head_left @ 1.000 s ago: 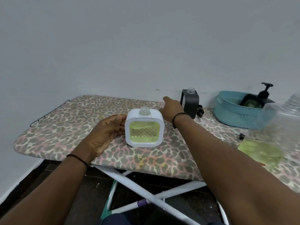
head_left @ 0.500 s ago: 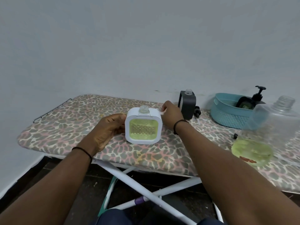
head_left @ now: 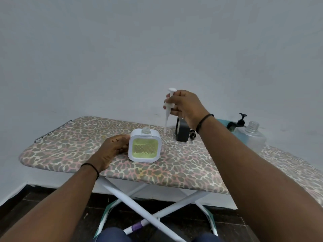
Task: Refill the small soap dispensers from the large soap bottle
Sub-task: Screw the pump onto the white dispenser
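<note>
Presently the left hand (head_left: 111,151) grips the white dispenser (head_left: 144,145) standing uncapped on the ironing board (head_left: 183,165); above and right of it, the right hand (head_left: 185,107) pinches the white pump (head_left: 169,107).

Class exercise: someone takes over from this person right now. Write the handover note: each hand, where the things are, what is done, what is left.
Left hand: holds the white dispenser upright on the ironing board.
Right hand: pinches the white pump in the air, tube pointing down.
Done: white dispenser holds green soap; its neck is open.
Left: fit the pump. The black dispenser stands behind, also uncapped; its fill cannot be seen. The large bottle stands open at right.
</note>
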